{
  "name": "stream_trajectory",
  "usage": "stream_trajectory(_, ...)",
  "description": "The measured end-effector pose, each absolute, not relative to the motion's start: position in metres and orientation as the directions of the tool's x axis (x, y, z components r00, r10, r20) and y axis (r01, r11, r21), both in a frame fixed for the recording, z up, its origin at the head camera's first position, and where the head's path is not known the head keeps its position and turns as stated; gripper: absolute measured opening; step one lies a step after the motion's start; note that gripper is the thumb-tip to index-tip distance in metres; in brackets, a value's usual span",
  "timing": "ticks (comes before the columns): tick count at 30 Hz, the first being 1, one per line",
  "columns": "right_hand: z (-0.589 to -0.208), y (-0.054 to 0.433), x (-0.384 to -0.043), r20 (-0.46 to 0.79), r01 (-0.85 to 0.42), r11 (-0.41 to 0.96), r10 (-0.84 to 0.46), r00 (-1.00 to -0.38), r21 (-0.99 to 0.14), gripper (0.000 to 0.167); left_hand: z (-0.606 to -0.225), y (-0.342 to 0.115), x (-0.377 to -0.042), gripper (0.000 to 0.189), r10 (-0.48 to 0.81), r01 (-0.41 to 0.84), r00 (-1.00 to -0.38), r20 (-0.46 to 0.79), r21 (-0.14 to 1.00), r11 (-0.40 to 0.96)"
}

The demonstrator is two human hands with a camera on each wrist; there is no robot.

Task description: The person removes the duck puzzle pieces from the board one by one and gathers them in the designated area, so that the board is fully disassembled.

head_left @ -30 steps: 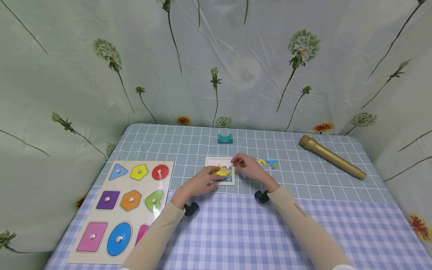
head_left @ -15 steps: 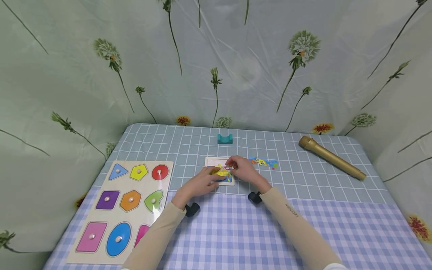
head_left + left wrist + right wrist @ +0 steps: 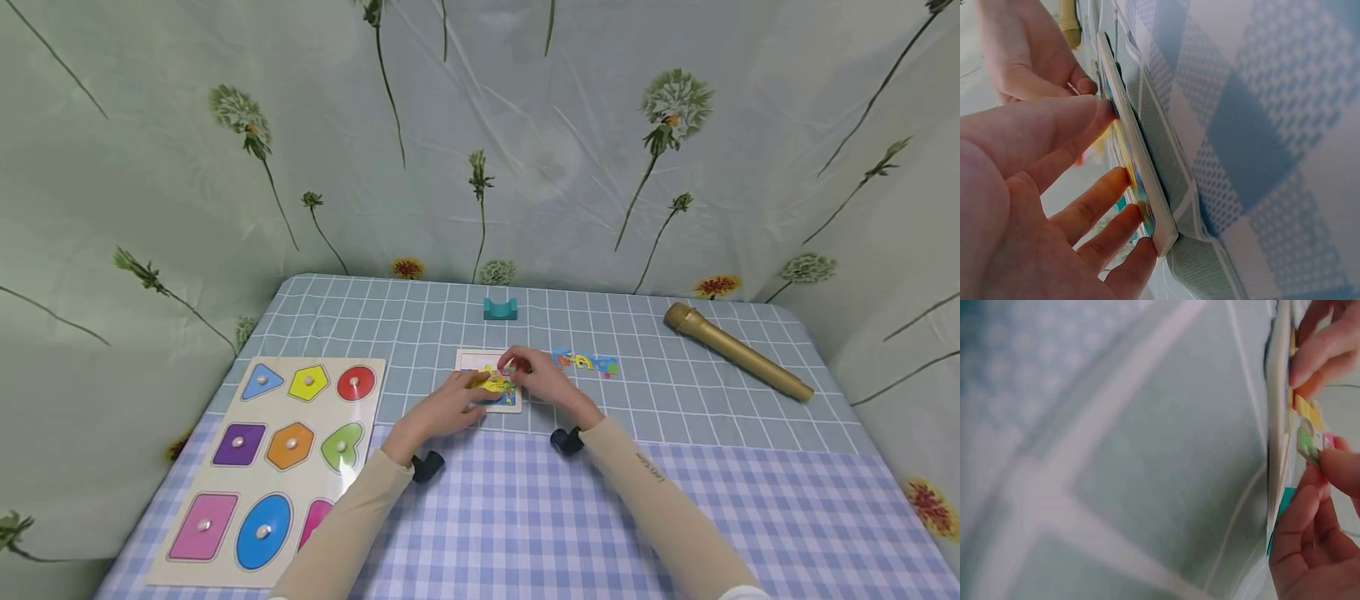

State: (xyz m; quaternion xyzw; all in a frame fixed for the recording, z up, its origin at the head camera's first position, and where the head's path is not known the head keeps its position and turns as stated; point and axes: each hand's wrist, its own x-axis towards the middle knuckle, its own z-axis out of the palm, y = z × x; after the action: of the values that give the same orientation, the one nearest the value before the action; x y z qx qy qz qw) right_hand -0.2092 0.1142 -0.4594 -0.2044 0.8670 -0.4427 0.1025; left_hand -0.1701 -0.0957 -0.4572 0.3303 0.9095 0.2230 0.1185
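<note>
A small wooden puzzle board [image 3: 476, 358] lies on the grey grid cloth, its lower part filled with bright jigsaw pieces and its upper part bare. My left hand [image 3: 446, 405] spreads its fingers over the board; in the left wrist view the fingertips [image 3: 1121, 178] press on the pieces along its face. From the right, my right hand [image 3: 546, 380] reaches over the board. Between its thumb and fingers it pinches a jigsaw piece [image 3: 1309, 442] with green, yellow and pink on it, held tilted just above the board. Several loose jigsaw pieces [image 3: 587, 361] lie right of the board.
A large shape board [image 3: 255, 417] with knobbed coloured shapes lies at the left, partly under the left sleeve. Behind the puzzle stands a teal curved block [image 3: 500, 310]. A gold microphone [image 3: 738, 350] lies at the back right. Flowered fabric hangs behind the table.
My right hand has moved left from beside the loose pieces to over the puzzle board, with a jigsaw piece in its fingers. The left hand stays in place on the board.
</note>
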Motion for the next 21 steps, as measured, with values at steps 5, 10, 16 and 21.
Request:
stream_trajectory(5,-0.448,0.135,-0.206,0.007,-0.219,0.487,-0.401,-0.916,-0.846,0.016,-0.457,-0.096,-0.170,0.036,0.654,0.546,-0.753,-0.072,0.486,0.682)
stream_trajectory(10,-0.441,0.181,-0.204,-0.029,-0.159,0.491,-0.353,-0.935,-0.857,0.017,-0.459,-0.096,-0.169,0.036,0.650,0.536,-0.756,-0.071,0.504,0.678)
stream_trajectory(16,-0.448,0.234,-0.197,-0.096,-0.043,0.592,-0.202,-0.975,-0.805,0.017,-0.459,-0.096,-0.169,0.035,0.636,0.524,-0.768,-0.068,0.506,0.686)
stream_trajectory(21,-0.453,0.253,-0.188,-0.140,0.025,0.653,-0.125,-0.982,-0.757,0.018,-0.456,-0.094,-0.169,0.034,0.646,0.538,-0.761,-0.060,0.499,0.680)
